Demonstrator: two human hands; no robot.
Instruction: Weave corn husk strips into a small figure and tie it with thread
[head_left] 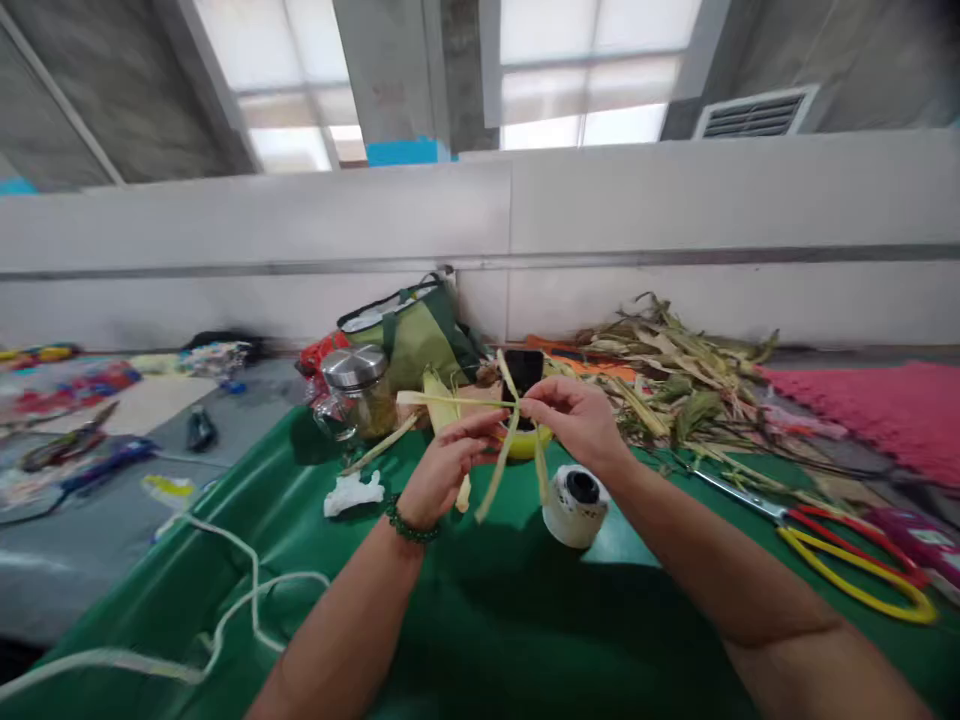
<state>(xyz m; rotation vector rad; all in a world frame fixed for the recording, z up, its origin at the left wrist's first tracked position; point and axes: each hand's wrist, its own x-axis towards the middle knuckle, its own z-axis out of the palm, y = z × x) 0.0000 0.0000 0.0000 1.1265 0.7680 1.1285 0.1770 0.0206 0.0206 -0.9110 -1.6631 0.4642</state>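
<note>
Pale green corn husk strips [493, 484] cross in front of me, raised over the table. My left hand [444, 462], with a green bead bracelet on its wrist, is closed on them from the left. From the right, my right hand [576, 422] pinches the strips near their crossing, thumb and forefinger together. One strip points out to the left, and others hang below the fingers. Behind the hands sits a yellow ring-shaped thing [521, 448], partly covered. Below my right hand stands a white roll [571, 522] with a dark core.
Green cloth [525, 640] covers the table. Scissors [847, 560] with red and yellow handles lie right, near a heap of dry husks [675, 385]. A lidded glass jar [367, 395], a green bag [424, 345], crumpled white tissue [352, 493] and a white cord [255, 570] are left.
</note>
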